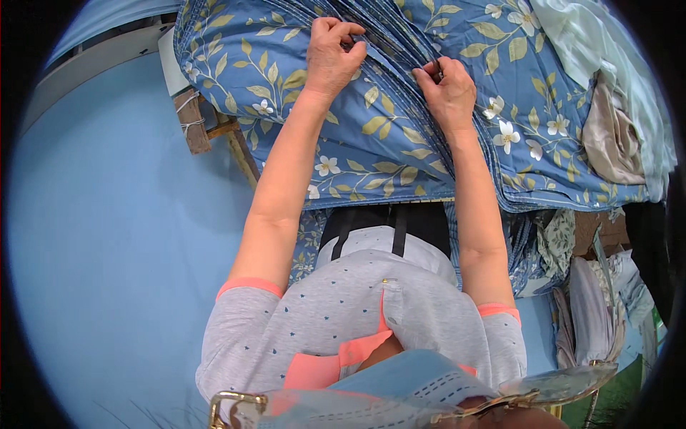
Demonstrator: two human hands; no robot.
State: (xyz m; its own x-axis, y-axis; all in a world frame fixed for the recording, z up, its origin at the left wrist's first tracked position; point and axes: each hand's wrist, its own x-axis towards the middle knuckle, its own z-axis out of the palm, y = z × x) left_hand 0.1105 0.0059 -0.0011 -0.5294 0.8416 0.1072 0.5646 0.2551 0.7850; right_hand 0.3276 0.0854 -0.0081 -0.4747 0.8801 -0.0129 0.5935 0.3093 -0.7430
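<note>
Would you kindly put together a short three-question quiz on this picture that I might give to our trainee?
1. True or false: the left hand and the right hand are both at the blue floral fabric.

2. Multiple choice: what colour are the flowers printed on that fabric?
A) Red
B) White
C) Purple

3. Fill the gap: the beige cloth lies toward the picture's ____ edge.

Key:
1. True.
2. B, white.
3. Right.
</note>
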